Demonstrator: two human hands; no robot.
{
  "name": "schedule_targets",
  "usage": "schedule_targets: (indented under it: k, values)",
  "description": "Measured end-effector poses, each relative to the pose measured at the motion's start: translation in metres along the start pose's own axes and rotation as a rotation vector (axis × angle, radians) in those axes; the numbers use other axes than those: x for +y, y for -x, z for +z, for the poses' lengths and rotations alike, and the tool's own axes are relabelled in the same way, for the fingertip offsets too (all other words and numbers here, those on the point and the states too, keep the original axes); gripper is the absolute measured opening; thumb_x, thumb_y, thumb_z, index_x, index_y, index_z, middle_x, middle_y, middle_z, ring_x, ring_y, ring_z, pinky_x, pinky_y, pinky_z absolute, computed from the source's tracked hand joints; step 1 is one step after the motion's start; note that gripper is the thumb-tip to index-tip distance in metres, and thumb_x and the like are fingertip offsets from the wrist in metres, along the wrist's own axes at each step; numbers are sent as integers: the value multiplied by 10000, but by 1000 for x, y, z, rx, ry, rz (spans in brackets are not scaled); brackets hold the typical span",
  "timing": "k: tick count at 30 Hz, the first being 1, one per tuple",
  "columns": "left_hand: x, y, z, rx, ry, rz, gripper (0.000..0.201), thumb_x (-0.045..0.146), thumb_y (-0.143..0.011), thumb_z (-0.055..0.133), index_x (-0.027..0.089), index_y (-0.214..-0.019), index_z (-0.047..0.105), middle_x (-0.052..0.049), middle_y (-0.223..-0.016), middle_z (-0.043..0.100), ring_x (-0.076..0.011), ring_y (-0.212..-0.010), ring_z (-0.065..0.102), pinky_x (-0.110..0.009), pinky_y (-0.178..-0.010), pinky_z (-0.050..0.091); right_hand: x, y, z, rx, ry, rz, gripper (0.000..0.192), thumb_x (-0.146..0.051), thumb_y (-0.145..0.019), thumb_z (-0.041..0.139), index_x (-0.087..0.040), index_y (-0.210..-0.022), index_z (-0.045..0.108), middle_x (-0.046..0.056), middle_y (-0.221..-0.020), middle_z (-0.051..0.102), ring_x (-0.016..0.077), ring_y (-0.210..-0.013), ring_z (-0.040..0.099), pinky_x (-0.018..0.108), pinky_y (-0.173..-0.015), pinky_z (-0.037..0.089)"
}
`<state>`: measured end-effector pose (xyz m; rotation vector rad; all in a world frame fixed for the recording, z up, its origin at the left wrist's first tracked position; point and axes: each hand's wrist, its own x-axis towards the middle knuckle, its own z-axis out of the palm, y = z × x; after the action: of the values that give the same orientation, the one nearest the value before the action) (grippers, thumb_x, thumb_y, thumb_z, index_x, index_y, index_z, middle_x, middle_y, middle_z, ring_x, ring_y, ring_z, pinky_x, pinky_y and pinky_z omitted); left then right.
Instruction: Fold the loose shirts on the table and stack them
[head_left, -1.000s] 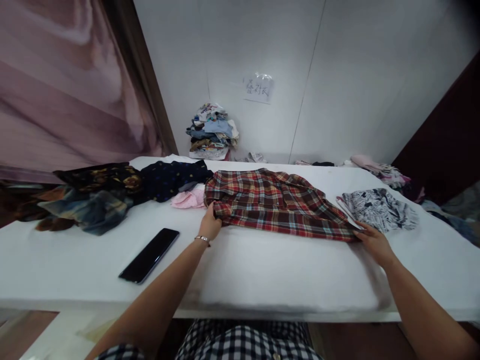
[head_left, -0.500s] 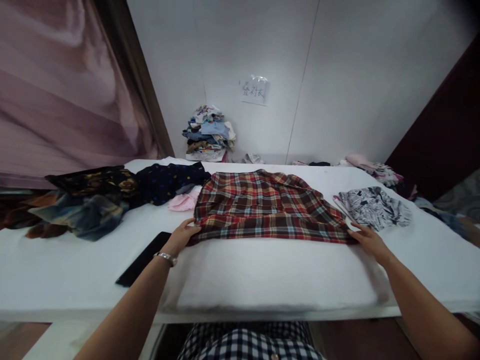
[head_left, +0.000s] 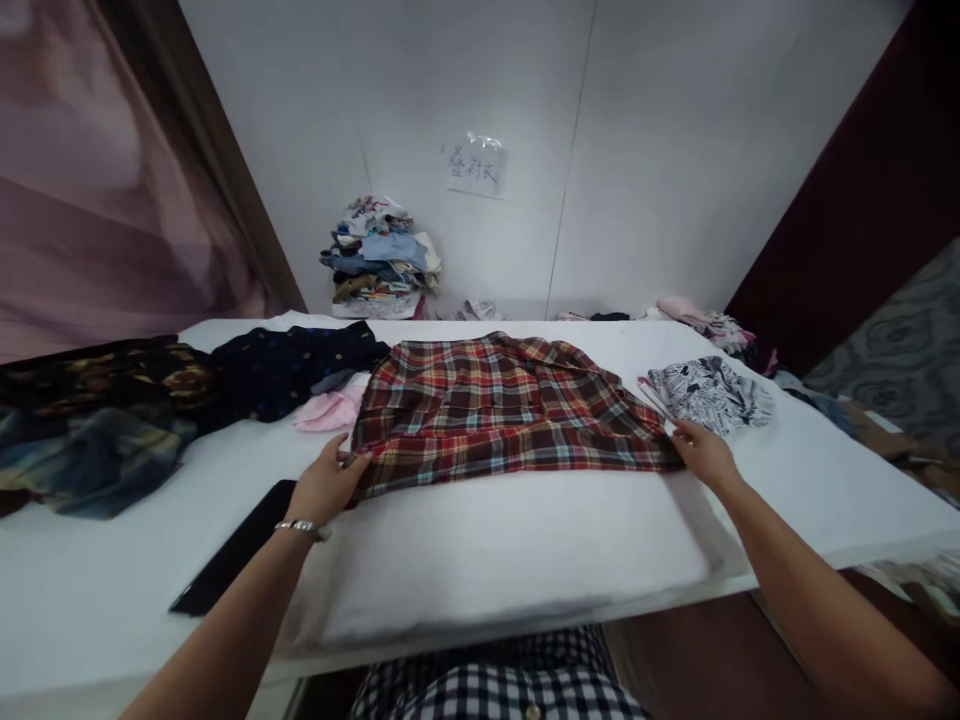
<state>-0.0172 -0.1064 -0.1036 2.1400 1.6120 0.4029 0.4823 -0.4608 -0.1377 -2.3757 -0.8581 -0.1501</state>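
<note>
A brown and red plaid shirt lies spread on the white-covered table, its lower part folded into a band along the near edge. My left hand, with a silver bracelet at the wrist, is closed on the shirt's near left corner. At the near right corner, my right hand pinches the cloth between thumb and fingers. Just beyond that hand lies a black-and-white patterned folded garment. A flat black object rests on the table beside my left forearm.
Dark clothes, among them a navy garment, lie at the left with a pink cloth by the shirt. A tall stack of folded clothes stands against the wall under a paper sign. More clothes sit at the back right.
The view has turned, so the table and clothes appear shifted left and slightly tilted. Both hands stay at the shirt's near corners; the shirt looks nearly the same.
</note>
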Motion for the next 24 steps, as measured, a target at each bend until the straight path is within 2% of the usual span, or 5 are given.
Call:
schedule_targets:
  k: [5,11,17,21,24]
  values:
    - [27,-20,11,46,-161,166,543,514,-810,473,215,-1263,496,-127,-1131,658,-306,-988,630,-361,-761,471,-71,-7,31,-135,-178,-213,341,-350,-818,518,-198,-1074,685,68,-1061,697,225,-964,634,338,-852,485]
    - [40,-38,15,61,-31,86,412,295,-780,528,199,-1178,579,-95,-1015,692,-255,-924,639,-323,-759,472,-155,-17,81,-479,-166,-341,453,-237,-821,545,-245,-1273,568,49,-1161,661,219,-1039,608,351,-909,455]
    - [33,-34,-5,332,272,214,252,333,-770,530,207,-958,641,-29,-932,678,-193,-870,612,-284,-777,466,-176,-33,97,-626,157,-413,259,-205,-770,610,-267,-1000,711,38,-1035,704,236,-940,623,323,-815,454]
    - [33,-38,-9,340,310,195,201,329,-756,539,205,-878,642,-14,-840,666,-184,-810,598,-279,-737,462,-178,-31,94,-547,242,-409,182,-223,-826,528,-214,-863,706,59,-861,709,208,-813,620,277,-711,433]
    - [37,-49,-9,385,330,165,211,324,-753,548,202,-895,644,-16,-849,670,-183,-803,597,-283,-748,462,-179,-31,91,-432,226,-362,279,-255,-895,423,-195,-1026,662,82,-937,699,211,-856,617,275,-718,426]
